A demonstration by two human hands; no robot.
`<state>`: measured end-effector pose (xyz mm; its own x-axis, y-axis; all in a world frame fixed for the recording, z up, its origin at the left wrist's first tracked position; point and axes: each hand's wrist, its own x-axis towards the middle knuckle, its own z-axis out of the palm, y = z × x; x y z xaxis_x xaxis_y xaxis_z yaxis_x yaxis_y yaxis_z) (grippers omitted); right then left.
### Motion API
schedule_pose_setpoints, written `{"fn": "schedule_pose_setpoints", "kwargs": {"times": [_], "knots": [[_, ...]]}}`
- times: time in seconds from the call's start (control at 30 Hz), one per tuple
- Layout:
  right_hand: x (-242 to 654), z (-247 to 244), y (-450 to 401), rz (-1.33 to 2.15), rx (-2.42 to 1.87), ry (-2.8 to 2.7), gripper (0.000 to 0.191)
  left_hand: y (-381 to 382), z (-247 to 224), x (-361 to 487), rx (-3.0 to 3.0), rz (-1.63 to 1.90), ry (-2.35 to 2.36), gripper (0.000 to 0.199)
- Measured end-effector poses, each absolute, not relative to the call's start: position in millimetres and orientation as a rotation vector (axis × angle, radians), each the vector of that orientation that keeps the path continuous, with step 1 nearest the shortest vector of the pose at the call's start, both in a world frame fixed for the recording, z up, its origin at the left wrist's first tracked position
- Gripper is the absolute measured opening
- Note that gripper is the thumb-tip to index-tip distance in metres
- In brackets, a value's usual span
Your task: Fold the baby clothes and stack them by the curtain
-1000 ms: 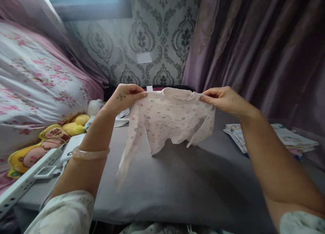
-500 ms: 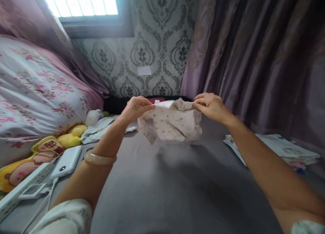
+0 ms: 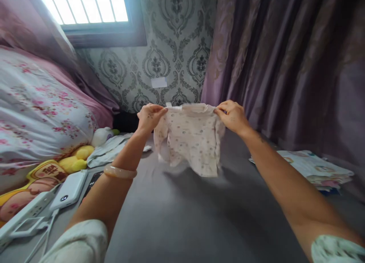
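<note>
A small pale baby shirt (image 3: 192, 135) with a fine print hangs in the air above the grey bed sheet (image 3: 159, 217). My left hand (image 3: 150, 118) pinches its upper left corner, near a small white tag. At the upper right corner my right hand (image 3: 232, 116) pinches the cloth between thumb and fingers. The top edge is stretched between both hands, while the body and sleeves hang down, slightly blurred at the lower edge. A pale bangle (image 3: 120, 171) sits on my left forearm.
Folded printed cloths (image 3: 316, 166) lie at the right. At the left are a light garment (image 3: 110, 151), yellow plush toys (image 3: 75, 160), a white power bank (image 3: 69, 190), a phone (image 3: 92, 184), a power strip (image 3: 27, 213) and cables. Behind stand a patterned wall (image 3: 176, 61) and purple curtains (image 3: 265, 65).
The shirt has dropped open from a bunched, swinging shape and now hangs longer and flatter. Both hands keep their pinch, slightly higher in view.
</note>
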<state>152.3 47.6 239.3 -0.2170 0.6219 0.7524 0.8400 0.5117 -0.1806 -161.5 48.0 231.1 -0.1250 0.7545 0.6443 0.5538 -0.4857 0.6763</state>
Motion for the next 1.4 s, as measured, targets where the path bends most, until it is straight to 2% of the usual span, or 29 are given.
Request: {"fn": "schedule_pose_setpoints", "kwargs": {"times": [0.23,0.57,0.83,0.97,1.07,1.2,1.3,1.4], "knots": [[148,240,45,-0.121,-1.246,-1.843,0.027,47,224,-156,1.761,1.639,1.298,0.032],[144,239,40,-0.171,-1.237,-1.737,0.038,48,230,-149,1.859,1.704,1.411,0.023],[139,236,1,-0.251,-1.084,-1.706,0.042,-8,236,-131,2.030,1.924,1.735,0.014],[147,252,-38,-0.281,-0.981,-1.778,0.038,-49,243,-141,2.383,2.083,1.689,0.016],[155,269,-59,-0.159,-0.991,-1.836,0.033,-71,258,-156,2.603,1.926,1.639,0.015],[162,271,-52,0.221,-1.088,-1.941,0.033,-68,268,-174,2.612,1.519,1.603,0.019],[164,240,-21,0.478,-1.173,-2.081,0.034,-38,244,-182,2.573,1.197,1.550,0.025],[161,187,15,0.535,-1.272,-2.236,0.033,2,191,-185,2.478,0.893,1.543,0.030]]}}
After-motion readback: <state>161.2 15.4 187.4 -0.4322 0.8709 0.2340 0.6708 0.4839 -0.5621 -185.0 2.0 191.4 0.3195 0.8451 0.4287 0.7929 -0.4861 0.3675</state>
